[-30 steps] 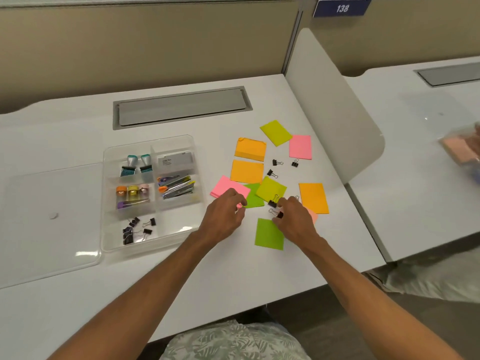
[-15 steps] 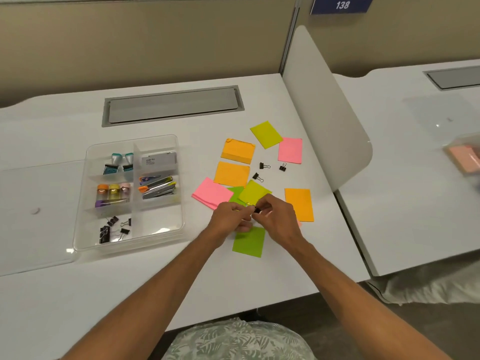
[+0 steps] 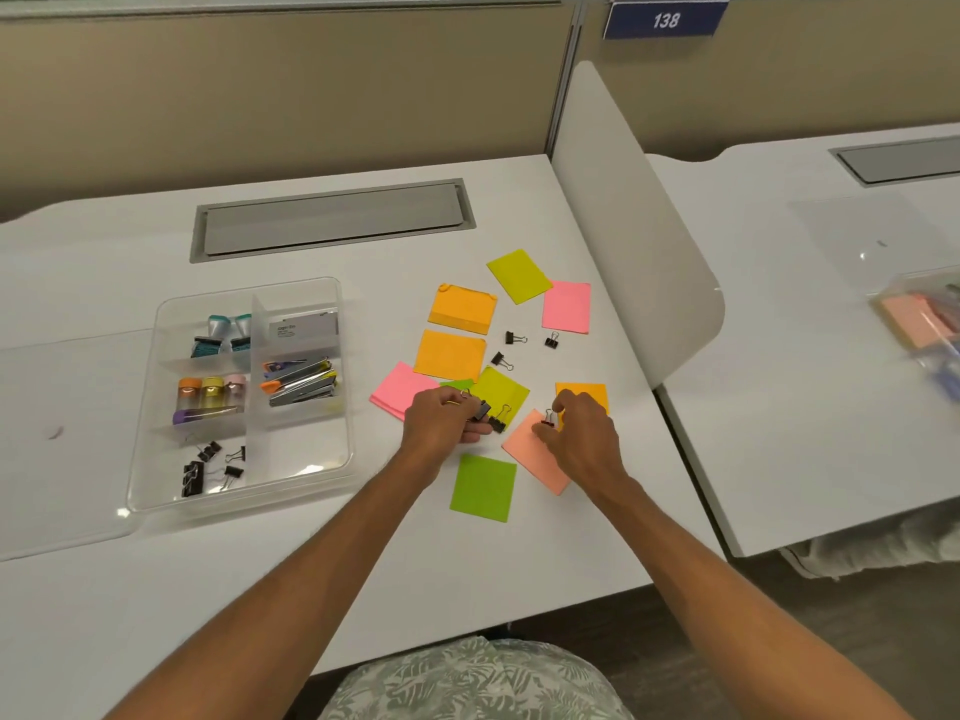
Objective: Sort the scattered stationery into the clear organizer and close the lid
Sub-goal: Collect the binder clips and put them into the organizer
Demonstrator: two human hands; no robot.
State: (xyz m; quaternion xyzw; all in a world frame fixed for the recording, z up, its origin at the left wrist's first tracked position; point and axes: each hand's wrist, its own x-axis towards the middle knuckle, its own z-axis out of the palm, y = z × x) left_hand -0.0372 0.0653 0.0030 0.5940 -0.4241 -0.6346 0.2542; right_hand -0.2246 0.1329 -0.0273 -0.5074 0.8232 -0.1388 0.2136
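The clear organizer [image 3: 156,407] stands at the left of the white desk, its compartments holding sharpeners, staplers, small bottles and black binder clips. Its clear lid [image 3: 62,439] lies flat to its left. Coloured sticky-note pads lie scattered to the right: orange [image 3: 451,354], yellow-green [image 3: 518,275], pink [image 3: 566,307], green [image 3: 484,487], salmon [image 3: 530,449]. Three loose binder clips [image 3: 514,338] rest among them. My left hand [image 3: 445,421] is shut on black binder clips [image 3: 482,411], and another clip [image 3: 500,421] sits just beside its fingers. My right hand [image 3: 582,433] pinches a small binder clip [image 3: 548,419] above the salmon pad.
A white curved divider [image 3: 639,236] bounds the desk on the right. A grey cable hatch [image 3: 332,218] is set into the desk at the back. On the neighbouring desk at far right lies another blurred organizer [image 3: 919,319].
My hands were joined over the yellow-green pad and have parted. The left one keeps the clips, and the right one has moved right onto a clip on the salmon pad.
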